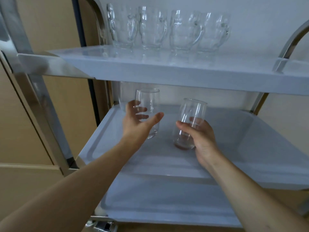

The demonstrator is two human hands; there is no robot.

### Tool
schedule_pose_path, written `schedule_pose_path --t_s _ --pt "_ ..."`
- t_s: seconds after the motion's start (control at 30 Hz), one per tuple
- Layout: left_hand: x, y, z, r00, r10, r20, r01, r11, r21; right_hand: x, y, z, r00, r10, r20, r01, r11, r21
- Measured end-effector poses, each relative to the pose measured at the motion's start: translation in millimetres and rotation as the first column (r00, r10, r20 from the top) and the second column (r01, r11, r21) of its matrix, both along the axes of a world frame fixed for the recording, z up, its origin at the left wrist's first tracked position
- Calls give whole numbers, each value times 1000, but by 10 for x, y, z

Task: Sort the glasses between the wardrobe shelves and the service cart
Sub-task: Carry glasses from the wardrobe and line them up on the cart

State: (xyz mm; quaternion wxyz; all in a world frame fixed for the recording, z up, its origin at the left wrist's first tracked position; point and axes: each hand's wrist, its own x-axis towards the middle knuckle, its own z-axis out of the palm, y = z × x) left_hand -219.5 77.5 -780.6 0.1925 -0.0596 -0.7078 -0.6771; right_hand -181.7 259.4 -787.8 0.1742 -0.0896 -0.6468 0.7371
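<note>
Four handled glass mugs [168,29] are already lined up on the top tray [167,69] of the service cart [33,91], well above both hands. On the middle tray [250,131], a tall tumbler [148,104] is framed by the left hand [137,121], whose grip is wide, fingers spread behind the glass and thumb in front; whether the glass is touched cannot be told. A further tumbler [123,96] is half seen just beyond that grip, against the back. To the right, a second tumbler [190,123] is held tilted in the right hand [199,136], the grip wrapped round its lower half, its base just above the tray. The bottom tray [167,206], below both hands, carries nothing visible. The sorting is judged partly done; the wardrobe shelves are not shown, so what remains cannot be told.
</note>
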Motion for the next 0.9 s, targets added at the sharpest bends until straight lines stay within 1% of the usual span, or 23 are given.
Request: schedule_pose_path --t_s 0.17,0.3,0.37,0.47,0.67,0.8,0.9 --pt "-129 -34 -118 999 52 6 -52 995 84 -384 -75 32 1000 -26 -16 27 995 101" --pt "-189 -52 -178 1000 16 -11 -15 997 77 -771 -149 7 996 -72 -52 80 984 162" --pt "-208 -63 -207 1000 -3 -25 5 998 57 -980 -168 26 993 -104 -47 111 976 186" --pt "-243 -82 -231 999 -2 -43 5 998 68 -1262 -175 52 991 -128 -39 134 963 236" --pt "-303 -91 -241 1000 -9 -9 10 997 81 -1653 -187 -1 989 -130 -72 143 966 216" --pt "-309 -82 -245 1000 3 4 -3 997 81 -1838 -156 -68 983 -160 -95 180 947 265" --pt "-297 -74 -239 1000 10 -3 -9 998 65 -1952 -179 -60 984 -156 -88 176 936 305"
